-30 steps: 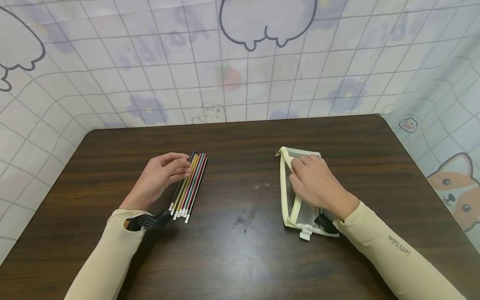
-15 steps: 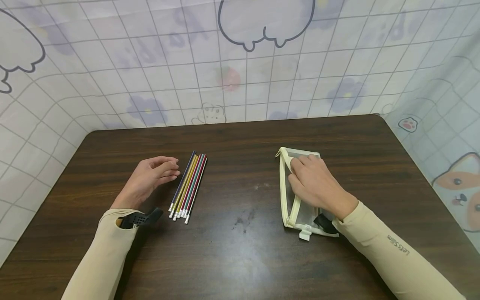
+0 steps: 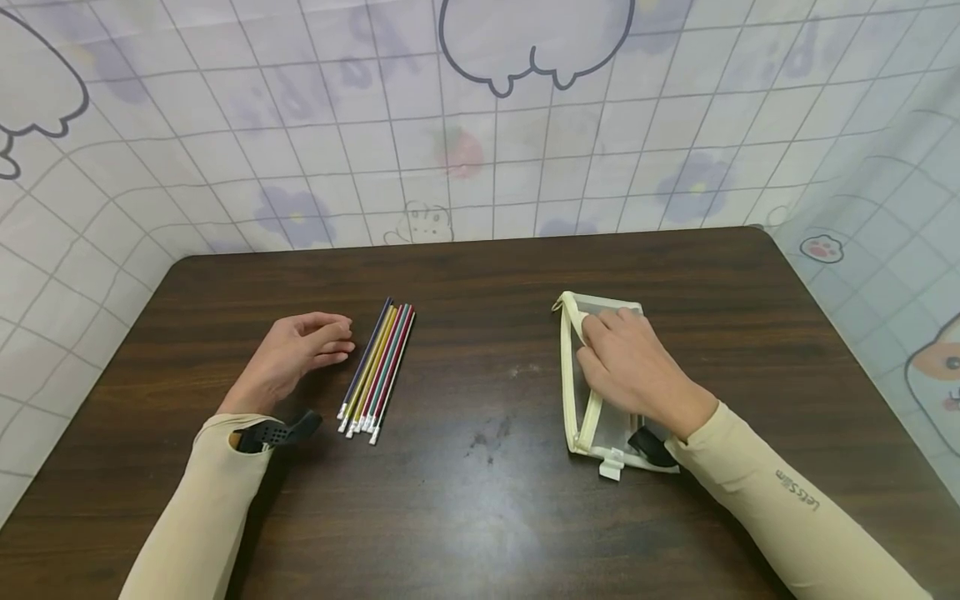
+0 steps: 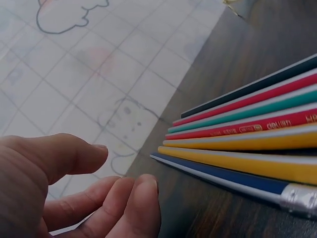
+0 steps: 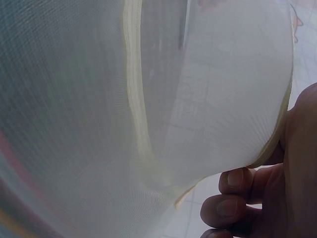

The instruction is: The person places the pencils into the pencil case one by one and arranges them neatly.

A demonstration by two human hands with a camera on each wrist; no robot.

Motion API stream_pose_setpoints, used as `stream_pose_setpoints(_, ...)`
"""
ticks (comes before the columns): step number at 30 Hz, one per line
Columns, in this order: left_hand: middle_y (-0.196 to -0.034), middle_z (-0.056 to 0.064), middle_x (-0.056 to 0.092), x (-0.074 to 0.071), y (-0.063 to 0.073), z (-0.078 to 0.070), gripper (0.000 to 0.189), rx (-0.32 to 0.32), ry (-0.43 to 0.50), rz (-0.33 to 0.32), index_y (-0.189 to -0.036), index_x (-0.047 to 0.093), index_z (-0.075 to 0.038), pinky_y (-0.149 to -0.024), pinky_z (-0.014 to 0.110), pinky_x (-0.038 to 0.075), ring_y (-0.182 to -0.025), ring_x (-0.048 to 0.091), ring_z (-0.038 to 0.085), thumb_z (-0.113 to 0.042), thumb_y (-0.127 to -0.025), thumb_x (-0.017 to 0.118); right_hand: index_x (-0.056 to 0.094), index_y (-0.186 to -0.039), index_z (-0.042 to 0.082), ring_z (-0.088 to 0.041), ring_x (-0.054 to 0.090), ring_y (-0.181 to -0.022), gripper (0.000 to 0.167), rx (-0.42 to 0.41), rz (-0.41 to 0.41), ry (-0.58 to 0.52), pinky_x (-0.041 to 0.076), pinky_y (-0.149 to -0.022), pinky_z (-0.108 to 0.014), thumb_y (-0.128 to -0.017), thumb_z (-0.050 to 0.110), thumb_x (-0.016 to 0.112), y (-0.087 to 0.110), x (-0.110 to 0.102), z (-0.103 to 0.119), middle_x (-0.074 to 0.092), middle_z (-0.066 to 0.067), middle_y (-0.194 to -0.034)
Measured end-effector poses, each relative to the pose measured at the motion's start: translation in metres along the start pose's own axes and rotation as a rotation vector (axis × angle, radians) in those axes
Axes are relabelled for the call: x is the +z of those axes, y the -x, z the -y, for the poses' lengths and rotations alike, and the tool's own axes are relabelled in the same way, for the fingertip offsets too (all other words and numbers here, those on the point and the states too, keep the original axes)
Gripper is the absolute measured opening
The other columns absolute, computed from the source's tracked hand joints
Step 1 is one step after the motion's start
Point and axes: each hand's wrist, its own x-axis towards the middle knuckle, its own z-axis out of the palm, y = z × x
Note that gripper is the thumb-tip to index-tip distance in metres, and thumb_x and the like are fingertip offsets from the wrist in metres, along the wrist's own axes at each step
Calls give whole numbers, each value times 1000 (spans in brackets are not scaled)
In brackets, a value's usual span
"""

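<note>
Several pencils in blue, yellow, red, green and black (image 3: 378,367) lie side by side on the table, their white eraser ends toward me. Left of them is my left hand (image 3: 296,354), apart from them and holding nothing. In the left wrist view its thumb (image 4: 79,156) stands away from the loosely bent fingers. At the right, my right hand (image 3: 637,367) grips the cream zip edge of a see-through mesh pencil case (image 3: 567,375). The case lies with its zip opening spread. In the right wrist view the mesh (image 5: 213,114) fills most of the picture, with the fingers curled at its edge.
The dark wood table (image 3: 480,517) carries both pencils and case. A patterned grid cloth (image 3: 480,125) hangs behind it and at both sides. A small white tag (image 3: 611,467) sticks out from the near end of the case.
My left hand has drawn back to the left, away from the pencils it was over. My right hand and the pencil case have stayed in place.
</note>
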Motion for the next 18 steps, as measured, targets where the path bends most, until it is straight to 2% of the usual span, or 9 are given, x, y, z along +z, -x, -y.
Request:
stream_pose_setpoints(7, -142, 21, 55, 2, -3, 4, 54, -6, -106, 1, -143, 53, 2, -90, 21, 63, -99, 70, 4, -34, -104, 63, 42, -72, 12, -23, 36, -70, 23, -6, -10, 4, 29, -70, -30, -94, 12, 42, 0, 0, 0, 41, -4, -70)
stream_pose_setpoints(13, -145, 23, 54, 4, -2, 3, 52, -10, -132, -11, -143, 54, 1, -89, 21, 63, -101, 70, 5, -33, -105, 61, 42, -71, 12, -23, 36, -69, 23, -11, -16, 4, 29, -70, -30, -94, 12, 43, 1, 1, 0, 41, -4, -69)
stream_pose_setpoints(18, -143, 24, 57, 7, -2, 2, 52, 11, -163, 10, -141, 55, 2, -90, 24, 64, -102, 71, 8, -34, -105, 62, 43, -72, 12, -23, 36, -69, 22, -16, -22, 8, 30, -70, -30, -94, 12, 43, 0, 2, 0, 41, -4, -69)
